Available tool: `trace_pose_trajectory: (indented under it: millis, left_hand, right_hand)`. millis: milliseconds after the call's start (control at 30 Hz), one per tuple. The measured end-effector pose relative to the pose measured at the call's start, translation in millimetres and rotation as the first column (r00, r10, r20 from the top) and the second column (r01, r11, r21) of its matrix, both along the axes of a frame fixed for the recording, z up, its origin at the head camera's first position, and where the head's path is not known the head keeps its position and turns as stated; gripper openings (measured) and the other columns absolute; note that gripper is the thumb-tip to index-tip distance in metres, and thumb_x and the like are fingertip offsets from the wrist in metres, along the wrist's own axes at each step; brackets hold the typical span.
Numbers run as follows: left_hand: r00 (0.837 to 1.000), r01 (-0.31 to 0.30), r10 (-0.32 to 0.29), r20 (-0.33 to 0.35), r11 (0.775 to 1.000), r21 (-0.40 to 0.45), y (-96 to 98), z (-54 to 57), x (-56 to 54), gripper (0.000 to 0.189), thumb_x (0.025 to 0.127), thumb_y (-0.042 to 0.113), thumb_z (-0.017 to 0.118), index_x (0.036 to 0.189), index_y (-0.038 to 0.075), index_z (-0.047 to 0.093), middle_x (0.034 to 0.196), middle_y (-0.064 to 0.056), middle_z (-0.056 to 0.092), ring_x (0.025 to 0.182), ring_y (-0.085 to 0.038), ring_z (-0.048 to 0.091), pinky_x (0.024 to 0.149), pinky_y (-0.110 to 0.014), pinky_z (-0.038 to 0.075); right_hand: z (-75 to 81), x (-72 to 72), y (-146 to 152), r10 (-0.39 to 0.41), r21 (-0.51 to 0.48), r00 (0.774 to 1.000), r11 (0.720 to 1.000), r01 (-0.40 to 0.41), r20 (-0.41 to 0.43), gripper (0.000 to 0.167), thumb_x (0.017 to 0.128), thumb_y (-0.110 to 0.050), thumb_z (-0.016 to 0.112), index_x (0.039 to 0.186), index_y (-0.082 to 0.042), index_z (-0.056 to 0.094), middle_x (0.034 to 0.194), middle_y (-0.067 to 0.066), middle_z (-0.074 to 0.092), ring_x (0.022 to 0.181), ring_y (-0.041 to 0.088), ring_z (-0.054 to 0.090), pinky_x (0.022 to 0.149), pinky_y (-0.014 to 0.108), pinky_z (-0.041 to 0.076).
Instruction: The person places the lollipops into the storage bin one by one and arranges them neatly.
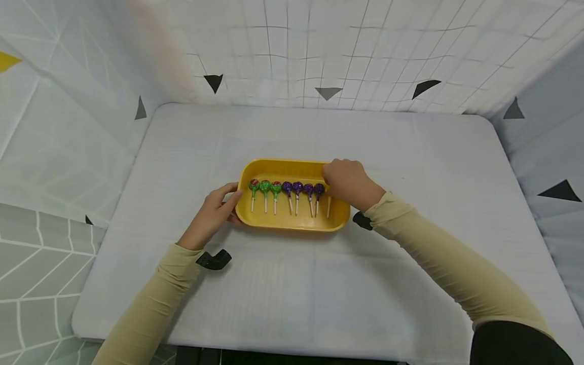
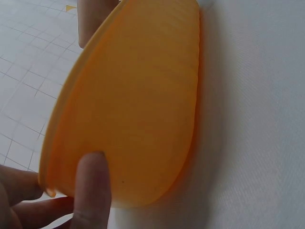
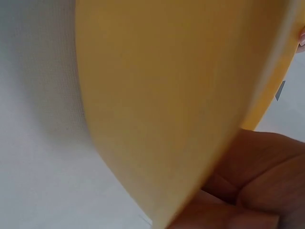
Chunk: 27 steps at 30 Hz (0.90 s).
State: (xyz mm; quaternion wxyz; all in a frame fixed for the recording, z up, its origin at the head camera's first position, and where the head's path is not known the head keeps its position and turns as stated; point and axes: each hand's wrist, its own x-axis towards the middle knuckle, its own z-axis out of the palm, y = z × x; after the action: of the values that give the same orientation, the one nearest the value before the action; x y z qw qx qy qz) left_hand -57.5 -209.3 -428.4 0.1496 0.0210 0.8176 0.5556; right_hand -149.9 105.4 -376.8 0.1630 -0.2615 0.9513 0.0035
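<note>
A yellow tray (image 1: 292, 225) sits on the white table with a row of lollipops in it, sticks toward the person. Green-and-red wrapped lollipops (image 1: 265, 186) lie at the left and purple wrapped lollipops (image 1: 298, 187) to their right. My left hand (image 1: 211, 212) grips the tray's left end, its thumb (image 2: 93, 191) against the outer wall. Over the tray's right end, my right hand (image 1: 349, 182) has curled fingers around the head of the last lollipop; only its white stick (image 1: 328, 208) shows. The right wrist view shows this hand beside the tray wall (image 3: 167, 95), fingertips hidden.
The white-covered table (image 1: 274, 299) extends around the tray on every side. Pale hanging sheets with grid lines (image 1: 310, 56) and dark triangles (image 1: 213, 82) enclose its back and sides. A black wrist device (image 1: 214, 259) is on the left forearm.
</note>
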Motion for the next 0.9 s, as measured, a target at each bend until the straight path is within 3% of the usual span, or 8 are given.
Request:
trace_pose_trajectory:
  millis: [300, 900]
  left_hand:
    - [1.000, 0.000, 0.000, 0.003, 1.000, 0.004, 0.4, 0.3, -0.4, 0.049, 0.112, 0.030, 0.046, 0.154, 0.004, 0.045, 0.136, -0.026, 0.062, 0.069, -0.027, 0.072, 0.069, -0.030, 0.063]
    - [1.000, -0.002, 0.002, 0.009, 1.000, -0.003, -0.1, -1.2, -1.1, 0.049, 0.112, 0.030, 0.046, 0.154, 0.005, 0.045, 0.133, -0.027, 0.063, 0.070, -0.031, 0.073, 0.069, -0.029, 0.063]
  right_hand:
    - [2.0, -1.6, -0.5, -0.008, -0.013, 1.000, 1.000, 0.009, 0.004, 0.006, 0.092, -0.009, 0.073, 0.087, -0.006, 0.071, 0.081, 0.008, 0.070, 0.070, 0.024, 0.063, 0.060, 0.037, 0.056]
    - [2.5, -0.7, 3.5, -0.043, -0.028, 0.998, 0.999, 0.044, 0.037, 0.008, 0.090, -0.012, 0.074, 0.094, -0.005, 0.074, 0.086, 0.008, 0.071, 0.071, 0.022, 0.060, 0.059, 0.034, 0.052]
